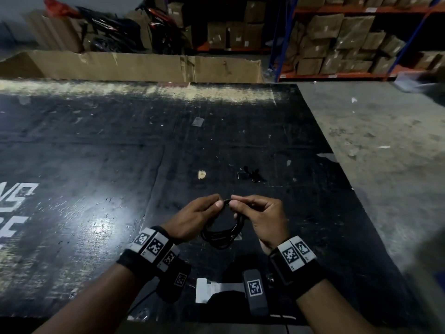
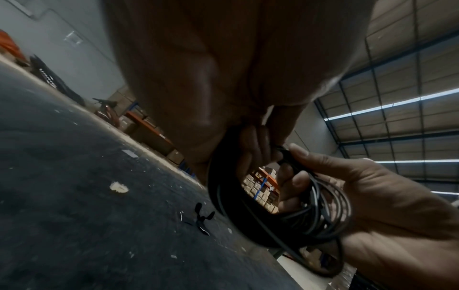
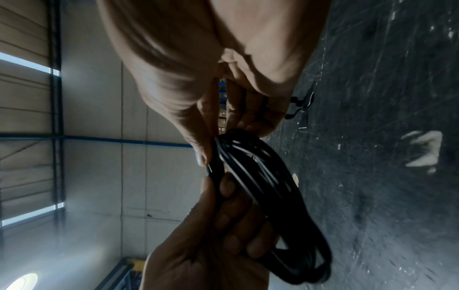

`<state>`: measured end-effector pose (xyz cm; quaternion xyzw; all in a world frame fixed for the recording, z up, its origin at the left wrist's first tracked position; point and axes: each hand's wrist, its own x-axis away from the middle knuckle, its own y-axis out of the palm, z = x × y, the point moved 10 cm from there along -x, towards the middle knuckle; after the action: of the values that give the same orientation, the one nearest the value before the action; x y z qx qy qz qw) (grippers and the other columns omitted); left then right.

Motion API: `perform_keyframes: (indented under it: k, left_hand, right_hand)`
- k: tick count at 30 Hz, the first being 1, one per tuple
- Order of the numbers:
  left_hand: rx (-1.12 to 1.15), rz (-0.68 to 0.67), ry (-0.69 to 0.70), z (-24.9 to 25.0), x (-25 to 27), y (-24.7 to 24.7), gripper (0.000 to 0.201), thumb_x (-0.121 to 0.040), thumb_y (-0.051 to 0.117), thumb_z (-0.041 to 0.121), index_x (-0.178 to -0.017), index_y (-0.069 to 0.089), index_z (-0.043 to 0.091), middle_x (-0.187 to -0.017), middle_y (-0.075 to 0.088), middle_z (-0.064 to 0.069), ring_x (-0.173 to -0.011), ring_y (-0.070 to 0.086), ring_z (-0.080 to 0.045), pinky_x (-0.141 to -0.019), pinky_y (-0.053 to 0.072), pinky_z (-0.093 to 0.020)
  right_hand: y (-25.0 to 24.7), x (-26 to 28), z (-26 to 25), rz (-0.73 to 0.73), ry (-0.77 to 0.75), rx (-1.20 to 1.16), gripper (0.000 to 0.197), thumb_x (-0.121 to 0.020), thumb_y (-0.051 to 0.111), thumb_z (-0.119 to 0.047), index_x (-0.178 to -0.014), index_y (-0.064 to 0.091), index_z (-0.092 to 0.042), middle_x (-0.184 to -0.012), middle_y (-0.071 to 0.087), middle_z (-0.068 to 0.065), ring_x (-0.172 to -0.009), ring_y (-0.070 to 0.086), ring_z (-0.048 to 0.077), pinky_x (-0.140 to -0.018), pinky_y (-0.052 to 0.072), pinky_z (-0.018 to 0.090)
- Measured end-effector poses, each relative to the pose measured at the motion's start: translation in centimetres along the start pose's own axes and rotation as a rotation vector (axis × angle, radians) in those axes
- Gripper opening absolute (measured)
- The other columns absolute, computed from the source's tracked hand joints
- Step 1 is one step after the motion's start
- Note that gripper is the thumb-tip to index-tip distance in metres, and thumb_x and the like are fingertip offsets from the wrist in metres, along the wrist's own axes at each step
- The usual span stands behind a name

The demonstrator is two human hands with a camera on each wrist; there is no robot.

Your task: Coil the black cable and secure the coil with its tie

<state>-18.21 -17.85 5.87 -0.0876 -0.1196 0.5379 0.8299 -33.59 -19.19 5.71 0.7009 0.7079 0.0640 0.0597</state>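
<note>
Holding a coiled black cable (image 1: 220,233) between them, both hands meet above a dark, scuffed worktop (image 1: 96,153). The left hand (image 1: 195,219) pinches the top of the coil between thumb and fingers, and the right hand (image 1: 261,219) pinches it right beside, its fingers curled round the strands; the fingertips of the two hands nearly touch. The loops hang down below the hands and lie loosely together, several strands side by side. A little beyond the hands, a small black tie (image 1: 251,174) lies on the worktop, apart from the coil. Nearer the wrists lies a white paper piece (image 1: 204,289). Shelves of cardboard boxes (image 1: 349,39) stand far beyond the right hand.
</note>
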Motion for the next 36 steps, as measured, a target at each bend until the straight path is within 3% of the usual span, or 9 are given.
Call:
perform_keyframes:
  k: [3, 6, 9, 13, 17, 21, 28, 34, 36]
  left_hand:
    - [0.026, 0.028, -0.026, -1.0, -0.8, -0.2, 0.044, -0.102, 0.046, 0.042, -0.093, 0.051, -0.001, -0.074, 0.042, 0.0, -0.062, 0.038, -0.011, -0.057, 0.033, -0.029]
    - [0.045, 0.064, -0.05, -2.2, -1.4, -0.4, 0.035, -0.102, 0.046, 0.044, -0.083, 0.056, 0.016, -0.071, 0.043, 0.004, -0.06, 0.038, -0.009, -0.055, 0.033, -0.026]
    - [0.104, 0.102, -0.099, -3.6, -1.5, -1.0, 0.037, -0.097, 0.048, 0.047, -0.082, 0.052, 0.013, -0.066, 0.041, 0.009, -0.056, 0.034, -0.007, -0.052, 0.029, -0.024]
    - [0.256, 0.119, -0.129, -4.9, -1.5, -1.5, 0.028, -0.097, 0.048, 0.037, -0.082, 0.047, 0.014, -0.063, 0.036, 0.013, -0.053, 0.029, -0.004, -0.048, 0.025, -0.018]
    - [0.318, 0.142, -0.149, -5.7, -1.6, -1.8, 0.029, -0.107, 0.046, 0.029, -0.083, 0.046, 0.013, -0.066, 0.034, 0.01, -0.054, 0.027, -0.003, -0.047, 0.023, -0.017]
    - [0.334, 0.168, -0.182, -5.7, -1.5, -1.6, 0.028, -0.107, 0.04, 0.024, -0.081, 0.044, 0.013, -0.061, 0.036, 0.014, -0.051, 0.028, -0.002, -0.047, 0.021, -0.016]
    - [0.326, 0.219, -0.183, -5.0, -1.8, -1.9, 0.031, -0.109, 0.037, 0.018, -0.08, 0.044, 0.011, -0.059, 0.034, 0.014, -0.049, 0.027, -0.001, -0.047, 0.02, -0.016]
    - [0.31, 0.231, -0.162, -4.3, -2.4, -1.7, 0.032, -0.11, 0.037, 0.019, -0.08, 0.045, 0.011, -0.056, 0.036, 0.015, -0.048, 0.029, 0.0, -0.046, 0.026, -0.013]
    - [0.28, 0.247, -0.141, -3.6, -2.6, -1.5, 0.034, -0.11, 0.036, 0.019, -0.078, 0.045, 0.013, -0.055, 0.039, 0.016, -0.049, 0.032, 0.001, -0.047, 0.028, -0.013]
  right_hand:
    - [0.4, -1.0, 0.1, -0.079, -0.001, 0.072, 0.011, -0.079, 0.083, -0.005, -0.089, 0.081, -0.002, -0.078, 0.078, 0.017, -0.064, 0.071, 0.025, -0.069, 0.059, 0.037]
    - [0.5, -2.8, -0.4, -0.197, -0.081, 0.315, 0.011, -0.083, 0.081, -0.016, -0.087, 0.08, -0.006, -0.079, 0.08, 0.008, -0.071, 0.076, 0.019, -0.072, 0.06, 0.031]
    - [-3.2, -6.9, -0.4, -0.06, -0.126, 0.558, 0.017, -0.084, 0.075, -0.034, -0.078, 0.076, -0.017, -0.073, 0.077, 0.002, -0.069, 0.074, 0.019, -0.07, 0.061, 0.037]
    - [-7.1, -13.0, 0.0, 0.078, -0.137, 0.948, 0.011, -0.083, 0.071, -0.016, -0.092, 0.071, -0.021, -0.083, 0.073, -0.002, -0.073, 0.069, 0.016, -0.074, 0.061, 0.036]
    - [-5.9, -18.0, 3.7, -0.136, -0.08, 1.176, 0.04, -0.079, 0.073, -0.016, -0.116, 0.061, -0.026, -0.115, 0.062, 0.0, -0.093, 0.067, 0.023, -0.085, 0.059, 0.041]
    - [-4.3, -20.3, 6.5, -0.27, -0.02, 1.289, 0.045, -0.079, 0.071, -0.015, -0.122, 0.063, -0.025, -0.122, 0.059, 0.004, -0.109, 0.063, 0.027, -0.091, 0.055, 0.04]
    - [-6.8, -20.2, 6.2, -0.077, 0.024, 1.258, 0.006, -0.081, 0.074, -0.019, -0.087, 0.077, -0.019, -0.094, 0.076, 0.008, -0.093, 0.071, 0.029, -0.077, 0.057, 0.032]
    - [-10.7, -16.6, 2.8, 0.174, 0.012, 0.93, 0.006, -0.075, 0.084, -0.016, -0.079, 0.079, -0.017, -0.084, 0.079, 0.006, -0.084, 0.073, 0.023, -0.082, 0.058, 0.03]
    - [-10.9, -14.6, 2.0, 0.192, 0.027, 0.747, 0.011, -0.073, 0.086, -0.01, -0.075, 0.078, -0.017, -0.079, 0.078, 0.007, -0.076, 0.075, 0.023, -0.078, 0.063, 0.038]
